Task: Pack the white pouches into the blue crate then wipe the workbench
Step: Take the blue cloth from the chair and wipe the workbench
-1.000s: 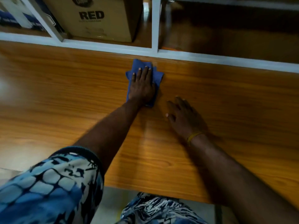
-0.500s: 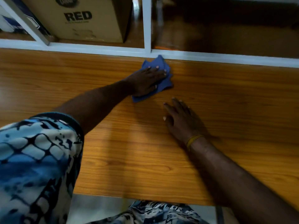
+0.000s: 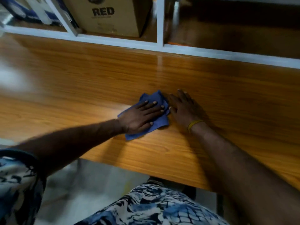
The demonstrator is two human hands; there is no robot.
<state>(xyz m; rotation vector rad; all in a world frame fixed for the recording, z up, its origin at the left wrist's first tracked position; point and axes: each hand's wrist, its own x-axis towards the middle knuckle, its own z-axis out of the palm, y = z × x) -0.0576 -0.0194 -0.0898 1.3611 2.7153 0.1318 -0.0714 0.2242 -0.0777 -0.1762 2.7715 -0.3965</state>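
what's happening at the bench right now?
A person is wiping the wooden workbench. The left hand presses flat on a blue cloth, fingers straight. The right hand rests flat on the benchtop right beside the cloth, a yellow band on its wrist. No pouches or crate are in view. A cardboard box marked RED sits on the shelf behind the bench.
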